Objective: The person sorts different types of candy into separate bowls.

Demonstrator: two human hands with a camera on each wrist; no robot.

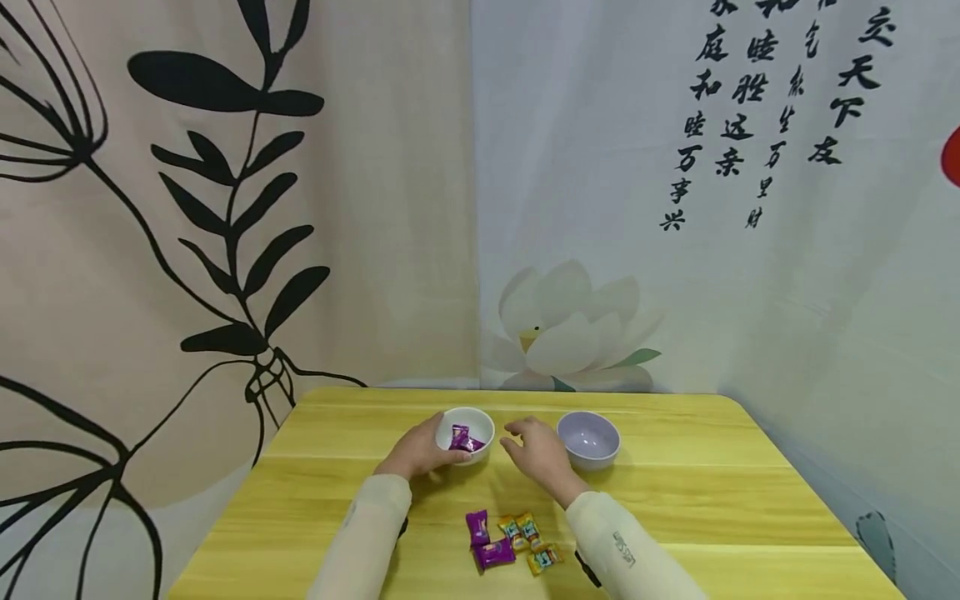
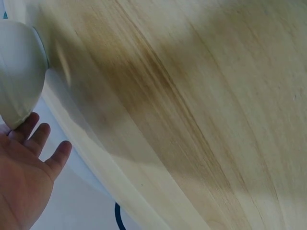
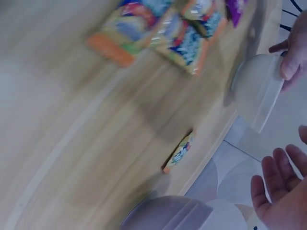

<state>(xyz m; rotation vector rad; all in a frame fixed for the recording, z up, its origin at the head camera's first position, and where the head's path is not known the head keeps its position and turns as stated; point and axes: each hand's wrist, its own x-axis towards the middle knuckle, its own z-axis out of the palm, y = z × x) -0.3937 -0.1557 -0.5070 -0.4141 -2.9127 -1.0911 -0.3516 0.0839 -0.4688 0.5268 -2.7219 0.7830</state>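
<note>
In the head view my left hand grips the left side of a white bowl, thumb at the rim. Several purple-wrapped candies lie in that bowl. My right hand hovers between the white bowl and a lavender bowl, its fingers loosely bent and holding nothing. The right wrist view shows those fingers spread beside the white bowl. On the table between the two bowls lies one yellow-wrapped candy, hidden behind the right hand in the head view.
Nearer the front of the wooden table lie two purple candies and a group of yellow candies, between my forearms. Behind the table's far edge hangs a printed cloth.
</note>
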